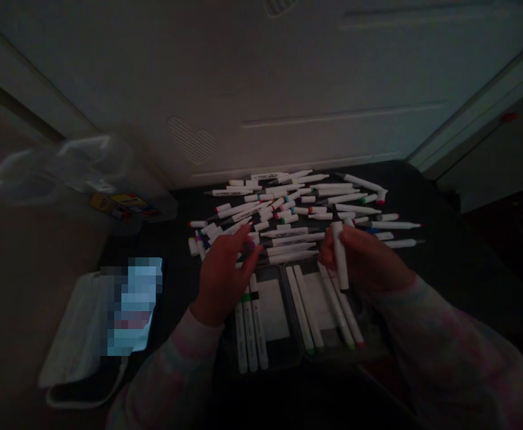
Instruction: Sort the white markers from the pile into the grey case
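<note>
In my right hand is a white marker, tilted nearly upright, its dark tip pointing away from me. Thumb and fingers of my left hand close around a small purple-ended marker cap at the near edge of the pile. Uncapped white markers and loose coloured caps lie scattered beyond both hands. Below them is an open clear case. Three white markers rest in its left half, and several more lie in the right half.
A lit phone lies at the left beside a whitish flat item and a cable. Behind them stands a clear plastic container with labels. A white panelled door borders the dark tabletop at the back.
</note>
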Demonstrator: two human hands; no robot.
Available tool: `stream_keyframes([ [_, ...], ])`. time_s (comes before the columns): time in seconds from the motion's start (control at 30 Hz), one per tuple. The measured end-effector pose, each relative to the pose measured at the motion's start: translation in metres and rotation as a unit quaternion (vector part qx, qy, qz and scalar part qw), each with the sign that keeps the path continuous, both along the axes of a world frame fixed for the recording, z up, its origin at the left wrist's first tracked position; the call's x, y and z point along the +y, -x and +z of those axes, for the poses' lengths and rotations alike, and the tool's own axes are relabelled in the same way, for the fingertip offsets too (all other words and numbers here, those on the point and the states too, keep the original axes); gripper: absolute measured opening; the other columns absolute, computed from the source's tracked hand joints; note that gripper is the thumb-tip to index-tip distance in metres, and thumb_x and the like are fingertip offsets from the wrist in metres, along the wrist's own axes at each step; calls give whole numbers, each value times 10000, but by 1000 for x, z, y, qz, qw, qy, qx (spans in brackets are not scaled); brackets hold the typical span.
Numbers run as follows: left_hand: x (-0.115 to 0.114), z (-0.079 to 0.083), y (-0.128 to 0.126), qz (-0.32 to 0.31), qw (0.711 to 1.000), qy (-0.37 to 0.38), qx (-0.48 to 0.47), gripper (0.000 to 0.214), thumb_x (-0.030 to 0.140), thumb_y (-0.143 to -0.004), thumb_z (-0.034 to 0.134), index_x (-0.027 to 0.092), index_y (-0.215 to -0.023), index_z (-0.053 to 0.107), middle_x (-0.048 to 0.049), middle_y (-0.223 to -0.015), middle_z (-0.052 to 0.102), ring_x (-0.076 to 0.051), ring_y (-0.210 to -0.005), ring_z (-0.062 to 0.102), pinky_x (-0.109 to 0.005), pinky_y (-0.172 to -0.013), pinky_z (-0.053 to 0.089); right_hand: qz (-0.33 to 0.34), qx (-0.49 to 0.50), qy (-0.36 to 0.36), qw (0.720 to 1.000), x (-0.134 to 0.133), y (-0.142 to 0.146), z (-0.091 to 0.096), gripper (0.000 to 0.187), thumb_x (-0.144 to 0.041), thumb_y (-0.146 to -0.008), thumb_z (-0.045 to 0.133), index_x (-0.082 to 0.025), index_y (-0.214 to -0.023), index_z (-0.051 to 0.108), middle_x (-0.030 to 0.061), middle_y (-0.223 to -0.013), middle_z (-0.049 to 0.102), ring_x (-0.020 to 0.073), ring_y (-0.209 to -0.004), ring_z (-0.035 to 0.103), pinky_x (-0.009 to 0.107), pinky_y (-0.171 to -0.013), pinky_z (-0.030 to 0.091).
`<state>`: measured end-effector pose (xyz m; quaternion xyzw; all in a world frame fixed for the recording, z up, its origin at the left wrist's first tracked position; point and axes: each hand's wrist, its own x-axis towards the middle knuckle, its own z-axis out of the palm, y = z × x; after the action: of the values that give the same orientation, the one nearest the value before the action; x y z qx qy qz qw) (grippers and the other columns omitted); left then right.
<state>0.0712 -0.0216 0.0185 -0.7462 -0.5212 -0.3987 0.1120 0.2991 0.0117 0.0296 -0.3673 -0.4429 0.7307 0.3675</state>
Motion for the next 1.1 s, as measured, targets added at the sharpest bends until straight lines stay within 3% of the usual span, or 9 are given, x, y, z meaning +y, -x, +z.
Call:
stream_keyframes([
  [0.23,-2,0,-2,4,1000,-12,16,374,206,-763,597,190,-1109,453,-20,-898,657,-142,-822,628,-245,-734,495,90,23,-33,995,-3,1,-4,286,-443,-738,577,-177,-816,511,-33,-531,501,72,-422,443,222,-466,336],
  [0.5,2,-2,-1,0,999,-19,35,360,172,-756,597,164,-1093,472,-29,-894,653,-134,-807,622,-226,-732,489,100,79,-45,991,-2,1,-9,251,-371,-754,592,-142,-838,530,-36,-539,513,45,-422,428,193,-466,316],
  [0.93,11,-8,4,47,978,197,-42,295,241,-785,529,174,-1072,532,-4,-827,622,-129,-718,598,-252,-709,469,5,99,14,995,1,-5,-6,230,-378,-692,646,-156,-736,609,-8,-599,503,62,-516,460,196,-502,336],
  [1.1,13,-12,5,41,971,233,-43,325,264,-787,502,175,-1098,530,-12,-850,623,-139,-732,601,-268,-727,469,-1,142,25,990,-1,-2,0,206,-342,-670,668,-165,-765,622,-41,-518,427,59,-493,439,195,-511,366],
])
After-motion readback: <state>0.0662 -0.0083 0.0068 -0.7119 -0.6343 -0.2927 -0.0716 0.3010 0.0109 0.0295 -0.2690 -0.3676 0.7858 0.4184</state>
